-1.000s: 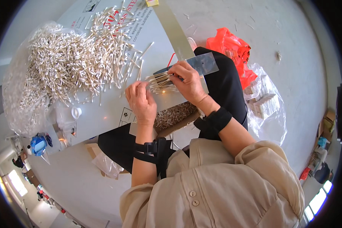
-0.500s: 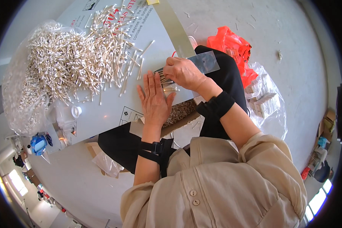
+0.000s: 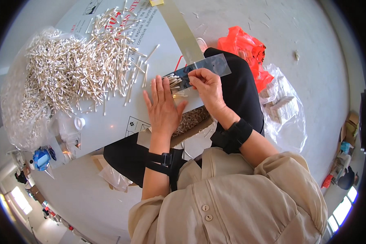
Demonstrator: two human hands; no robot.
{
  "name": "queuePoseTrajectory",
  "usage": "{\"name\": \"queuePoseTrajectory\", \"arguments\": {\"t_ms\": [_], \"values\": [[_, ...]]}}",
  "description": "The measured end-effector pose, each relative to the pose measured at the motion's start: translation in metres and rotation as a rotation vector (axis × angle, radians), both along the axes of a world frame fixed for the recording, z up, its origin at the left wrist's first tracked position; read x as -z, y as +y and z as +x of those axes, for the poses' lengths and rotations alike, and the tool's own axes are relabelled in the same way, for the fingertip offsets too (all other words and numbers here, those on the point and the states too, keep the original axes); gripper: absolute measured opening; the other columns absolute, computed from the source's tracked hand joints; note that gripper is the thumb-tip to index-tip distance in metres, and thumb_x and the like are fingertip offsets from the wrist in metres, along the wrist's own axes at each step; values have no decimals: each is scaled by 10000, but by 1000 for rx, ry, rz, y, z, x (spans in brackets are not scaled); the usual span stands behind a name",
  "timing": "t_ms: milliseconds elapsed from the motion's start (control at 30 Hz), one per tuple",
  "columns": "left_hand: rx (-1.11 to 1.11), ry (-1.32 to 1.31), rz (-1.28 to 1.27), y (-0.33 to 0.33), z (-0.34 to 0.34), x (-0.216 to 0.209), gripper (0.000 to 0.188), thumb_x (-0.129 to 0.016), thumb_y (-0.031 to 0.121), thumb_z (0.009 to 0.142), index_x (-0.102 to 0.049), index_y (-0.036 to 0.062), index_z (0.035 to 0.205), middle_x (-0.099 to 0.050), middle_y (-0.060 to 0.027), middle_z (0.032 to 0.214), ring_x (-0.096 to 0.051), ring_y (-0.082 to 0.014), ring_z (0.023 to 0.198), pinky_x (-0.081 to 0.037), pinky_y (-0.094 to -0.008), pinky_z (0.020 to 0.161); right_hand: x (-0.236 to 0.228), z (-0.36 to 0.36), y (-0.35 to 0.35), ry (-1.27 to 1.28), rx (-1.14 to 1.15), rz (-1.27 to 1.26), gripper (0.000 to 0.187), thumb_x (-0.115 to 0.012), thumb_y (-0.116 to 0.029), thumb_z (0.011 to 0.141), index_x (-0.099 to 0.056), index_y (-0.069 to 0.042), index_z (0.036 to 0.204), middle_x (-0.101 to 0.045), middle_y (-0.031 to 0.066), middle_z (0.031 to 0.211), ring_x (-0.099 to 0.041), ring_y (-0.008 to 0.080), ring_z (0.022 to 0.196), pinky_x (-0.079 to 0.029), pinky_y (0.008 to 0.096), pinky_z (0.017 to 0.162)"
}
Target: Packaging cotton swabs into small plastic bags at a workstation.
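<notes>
My left hand (image 3: 163,109) lies flat on the sheet-covered table, fingers stretched out. Its fingertips rest beside a small bundle of cotton swabs (image 3: 174,82), whose ends poke out to the right. My right hand (image 3: 208,86) is closed in a pinch at the lower edge of a clear plastic bag (image 3: 217,66), which reaches from the swabs out over my right knee. Exactly how the bundle sits against the bag is hard to see. To the left, a large heap of loose cotton swabs (image 3: 69,69) spreads across the table out of a big clear bag (image 3: 14,110).
A cardboard box (image 3: 197,132) with brown contents stands under the table edge by my lap. A white plastic ring (image 3: 80,123) lies left of my hands. On the floor at right are a red plastic bag (image 3: 248,51) and a clear bag of white packs (image 3: 282,105).
My right hand has drawn back to the right, off the swab bundle, uncovering the swab ends and more of the clear plastic bag. My left hand stays nearly in place.
</notes>
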State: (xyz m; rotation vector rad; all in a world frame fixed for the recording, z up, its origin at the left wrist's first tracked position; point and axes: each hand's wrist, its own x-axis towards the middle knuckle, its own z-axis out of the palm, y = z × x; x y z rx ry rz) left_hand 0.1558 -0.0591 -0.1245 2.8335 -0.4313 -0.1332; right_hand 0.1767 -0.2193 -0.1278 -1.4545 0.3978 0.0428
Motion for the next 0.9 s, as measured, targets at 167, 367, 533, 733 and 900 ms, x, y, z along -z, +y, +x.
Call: {"name": "queuePoseTrajectory", "arguments": {"t_ms": [167, 367, 533, 733, 900], "values": [[7, -65, 18, 0, 14, 3, 909, -677, 430, 835, -233, -16, 1492, -200, -198, 1577, -141, -324, 1482, -88, -556, 1176, 9, -6, 10, -131, 59, 95, 101, -609, -25, 921, -645, 13, 1008, -636, 9, 883, -572, 56, 805, -478, 206, 748], [7, 29, 84, -6, -5, -4, 940, -701, 434, 812, -233, -30, 1481, -195, -212, 1572, -133, -348, 1479, -83, -557, 1179, 8, -10, 17, -258, 103, 156, 173, -526, -82, 987, -613, 28, 1087, -612, 59, 1141, -556, 101, 1023, -448, 253, 938], [-15, -49, -6, -6, 2, 1, 862, -697, 380, 825, -277, -31, 1456, -244, -213, 1546, -169, -353, 1465, -100, -546, 1177, 11, -7, 24, -266, 118, 206, 245, -497, -123, 1009, -594, 35, 1169, -575, 80, 1275, -543, 124, 1106, -426, 264, 992], [-42, -289, -230, 14, 27, 5, 443, -686, 167, 825, -539, 35, 1222, -535, -129, 1241, -465, -320, 1210, -345, -471, 1012, 18, -12, 25, -293, 108, 132, 250, -500, -114, 1007, -593, 31, 1188, -582, 77, 1256, -537, 134, 1146, -422, 270, 1010], [-26, -240, -148, 13, 57, -16, 141, -686, 72, 792, -626, 79, 919, -572, -53, 969, -528, -276, 973, -411, -416, 844, 7, -22, 25, -217, 184, 235, 148, -542, -68, 978, -597, 13, 1088, -634, 57, 1029, -571, 96, 924, -468, 235, 838]]}}
